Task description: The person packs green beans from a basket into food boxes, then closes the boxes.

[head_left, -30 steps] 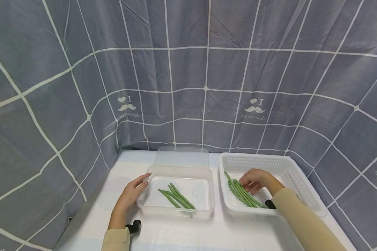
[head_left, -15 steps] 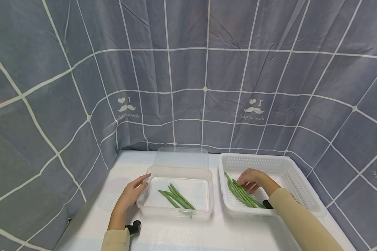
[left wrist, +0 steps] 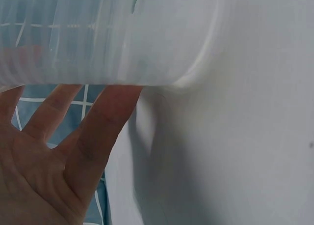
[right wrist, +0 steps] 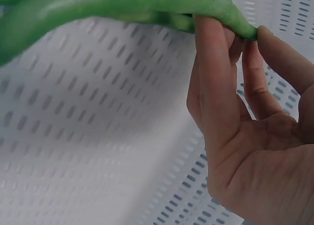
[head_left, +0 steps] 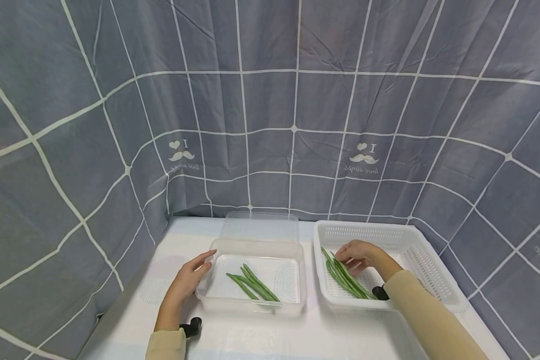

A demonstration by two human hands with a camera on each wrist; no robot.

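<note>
Several green beans (head_left: 342, 277) lie in a bundle at the left side of the white perforated basket (head_left: 432, 255). At their far end is my right hand (head_left: 359, 254); in the right wrist view its thumb and fingers pinch the tip of one green bean (right wrist: 216, 6). My left hand (head_left: 186, 277) rests with extended fingers at the left wall of a clear plastic container (head_left: 234, 303). From the left wrist view, its fingertips pass behind the container's wall (left wrist: 162, 43) and are partly hidden. A few more green beans (head_left: 257, 286) lie inside that container.
A clear lid (head_left: 261, 226) lies behind the container on the white table (head_left: 270, 335). Grey curtains (head_left: 270, 100) with white grid lines enclose the back and both sides. Black wrist devices (head_left: 192, 326) show at both wrists.
My right hand has shifted slightly left onto the bean tips, and the upper bean's end has moved left with it. The left hand and the container stay where they were.
</note>
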